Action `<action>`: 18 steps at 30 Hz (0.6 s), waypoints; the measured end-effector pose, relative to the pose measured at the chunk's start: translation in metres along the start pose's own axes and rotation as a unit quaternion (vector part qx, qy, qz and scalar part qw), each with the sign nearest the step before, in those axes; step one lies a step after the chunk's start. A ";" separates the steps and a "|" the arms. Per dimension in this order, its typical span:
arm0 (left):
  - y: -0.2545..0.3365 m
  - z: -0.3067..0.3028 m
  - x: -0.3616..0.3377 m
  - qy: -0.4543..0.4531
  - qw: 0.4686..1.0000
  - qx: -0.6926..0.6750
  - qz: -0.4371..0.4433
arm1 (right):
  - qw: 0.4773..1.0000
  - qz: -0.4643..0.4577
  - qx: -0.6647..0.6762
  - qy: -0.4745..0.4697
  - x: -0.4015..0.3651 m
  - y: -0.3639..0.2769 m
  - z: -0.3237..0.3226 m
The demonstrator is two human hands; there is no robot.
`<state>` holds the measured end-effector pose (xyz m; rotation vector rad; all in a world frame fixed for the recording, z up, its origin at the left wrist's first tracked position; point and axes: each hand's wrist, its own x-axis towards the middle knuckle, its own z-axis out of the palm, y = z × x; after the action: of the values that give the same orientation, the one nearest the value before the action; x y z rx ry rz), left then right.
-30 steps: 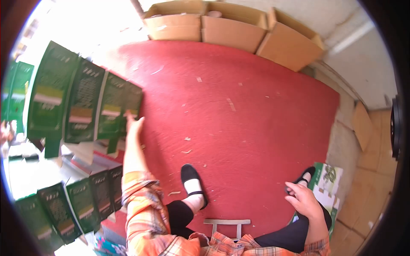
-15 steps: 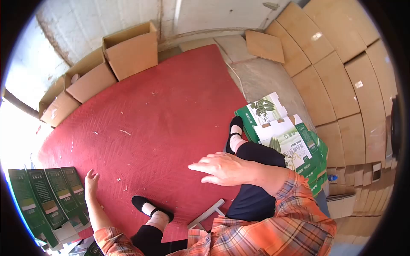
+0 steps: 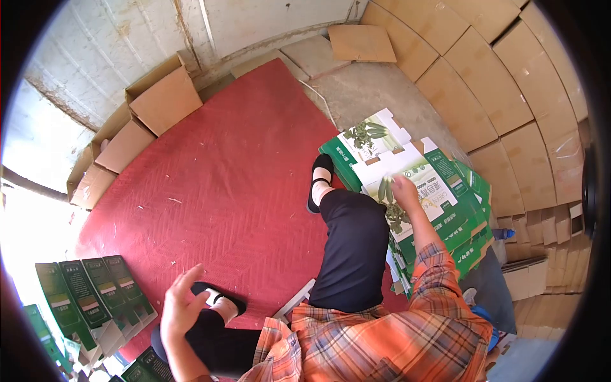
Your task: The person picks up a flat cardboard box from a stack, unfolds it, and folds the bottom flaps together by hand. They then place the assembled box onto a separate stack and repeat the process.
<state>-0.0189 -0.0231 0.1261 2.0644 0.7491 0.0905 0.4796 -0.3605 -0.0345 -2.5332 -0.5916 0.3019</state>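
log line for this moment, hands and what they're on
right hand | touching flat carton stack | left hand | open, empty, above red mat

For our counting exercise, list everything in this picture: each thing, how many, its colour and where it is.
floor mat: one, red, centre.
open cardboard boxes: three, brown, along the mat's far left edge.
folded cartons: at least four, green, lower left.
flat printed cartons: one stack, green and white, right of the mat.
flattened cardboard stacks: many, brown, against the right wall.
loose cardboard sheet: one, brown, top.
seat frame: one, grey, partly seen under the person.
shoes: two, black, on the mat.
left hand: one, open, raised above the left shoe.
right hand: one, resting on the top flat printed carton.
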 end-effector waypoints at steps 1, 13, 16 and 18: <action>-0.007 0.017 -0.002 0.009 0.998 -0.022 -0.051 | 0.991 -0.017 -0.129 0.022 -0.017 0.046 0.010; -0.065 0.061 0.040 -0.054 0.980 0.142 -0.128 | 0.903 0.064 -0.415 -0.098 -0.092 0.078 0.077; -0.069 0.062 0.040 -0.057 0.979 0.144 -0.135 | 0.886 0.069 -0.452 -0.083 -0.088 0.083 0.076; -0.073 0.065 0.040 -0.055 0.977 0.148 -0.144 | 0.881 0.083 -0.459 -0.080 -0.087 0.079 0.079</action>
<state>0.0006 -0.0204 0.0225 2.1909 1.0334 -0.3144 0.4058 -0.4274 -0.1342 -3.5168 -0.6906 0.3477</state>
